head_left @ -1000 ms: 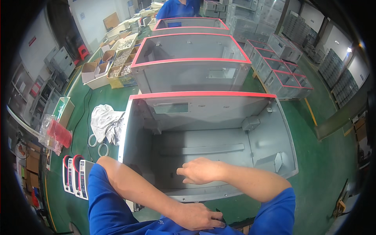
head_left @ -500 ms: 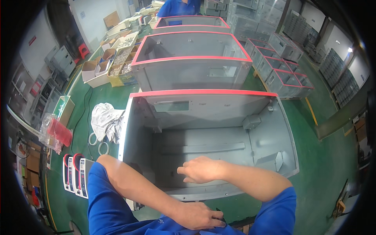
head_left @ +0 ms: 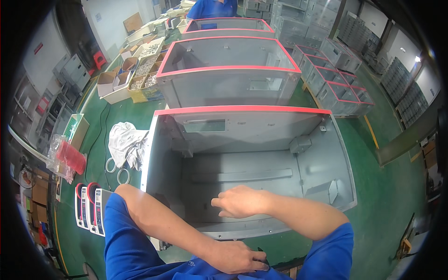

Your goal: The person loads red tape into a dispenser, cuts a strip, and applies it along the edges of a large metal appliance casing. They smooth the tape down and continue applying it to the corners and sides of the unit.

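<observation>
In the head view, I saw an open grey metal box (head_left: 261, 137) straight ahead, its long axis running left to right. The right hand (head_left: 240, 202) was nearer, loosely curled over its interior, the left hand (head_left: 233, 257) half-folded by the blue shirt (head_left: 184, 270); I couldn't tell if either gripped anything.

Beneath everything we see a glossy green floor (head_left: 373, 186), crossed on the right by a yellow line (head_left: 371, 133) that runs near a thick grey slanting beam (head_left: 406, 140). To our left stands a pale wall (head_left: 105, 28) beside a tall dark strip that may be a doorway (head_left: 70, 32), with a red stool (head_left: 99, 60) near its foot. On our right, a small bright light (head_left: 416, 59) glints near whitish wall panels (head_left: 403, 44), while the far edges fade into black.
</observation>
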Available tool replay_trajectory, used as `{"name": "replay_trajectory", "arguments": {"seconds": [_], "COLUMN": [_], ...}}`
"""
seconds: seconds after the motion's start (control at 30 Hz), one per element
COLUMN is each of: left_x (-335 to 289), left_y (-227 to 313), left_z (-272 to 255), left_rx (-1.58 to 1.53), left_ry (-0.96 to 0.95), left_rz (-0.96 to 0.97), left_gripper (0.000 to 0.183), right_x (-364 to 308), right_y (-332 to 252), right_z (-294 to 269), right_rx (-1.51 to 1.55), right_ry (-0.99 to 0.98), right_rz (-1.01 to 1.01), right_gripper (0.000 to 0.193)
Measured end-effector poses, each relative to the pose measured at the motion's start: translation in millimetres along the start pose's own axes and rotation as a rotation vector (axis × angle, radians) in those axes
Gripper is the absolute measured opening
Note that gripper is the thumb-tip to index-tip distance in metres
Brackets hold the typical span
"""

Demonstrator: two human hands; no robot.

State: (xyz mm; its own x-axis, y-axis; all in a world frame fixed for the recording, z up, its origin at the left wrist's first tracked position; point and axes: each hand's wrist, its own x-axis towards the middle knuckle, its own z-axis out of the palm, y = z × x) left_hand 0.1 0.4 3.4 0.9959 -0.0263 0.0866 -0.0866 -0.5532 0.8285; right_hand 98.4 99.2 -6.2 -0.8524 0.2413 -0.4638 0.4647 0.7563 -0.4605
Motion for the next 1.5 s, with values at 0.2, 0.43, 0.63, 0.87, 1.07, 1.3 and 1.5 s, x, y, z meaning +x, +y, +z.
{"name": "replay_trajectory", "arguments": {"seconds": [0.2, 0.43, 0.63, 0.87, 1.07, 1.3, 1.5], "left_x": [-0.2, -0.8, -1.0, 1.1, 1.8, 5.7, 4.5], "left_y": [0.5, -0.6, -1.2, -2.5, 4.0, 1.7, 1.6], "left_z": [-0.5, 0.7, 1.8, 6.6, -5.8, -4.4, -5.8], "left_rx": [-0.004, -0.014, -0.009, -0.048, 0.001, -0.104, -0.106], "left_ry": [0.003, 0.021, 0.014, -0.029, 0.075, 0.290, 0.209], "left_rz": [-0.012, -0.002, -0.002, -0.059, -0.013, 0.105, 0.083], "left_gripper": [0.035, 0.035, 0.034, 0.031, 0.034, 0.023, 0.020], "right_x": [0.4, 0.4, 0.6, -1.3, -2.5, -1.0, -4.8], "right_y": [1.1, 1.3, 0.9, -2.4, -0.7, -1.5, -4.2], "right_z": [1.7, 1.9, 2.3, 0.6, 0.9, -3.1, -5.4], "right_rx": [-0.008, -0.011, -0.012, 0.012, -0.004, -0.023, -0.039], "right_ry": [0.020, 0.034, 0.032, 0.004, 0.009, 0.018, 0.030], "right_rz": [-0.011, -0.020, -0.016, 0.001, -0.005, 0.035, 0.010], "right_gripper": [0.032, 0.032, 0.032, 0.032, 0.033, 0.033, 0.033]}}
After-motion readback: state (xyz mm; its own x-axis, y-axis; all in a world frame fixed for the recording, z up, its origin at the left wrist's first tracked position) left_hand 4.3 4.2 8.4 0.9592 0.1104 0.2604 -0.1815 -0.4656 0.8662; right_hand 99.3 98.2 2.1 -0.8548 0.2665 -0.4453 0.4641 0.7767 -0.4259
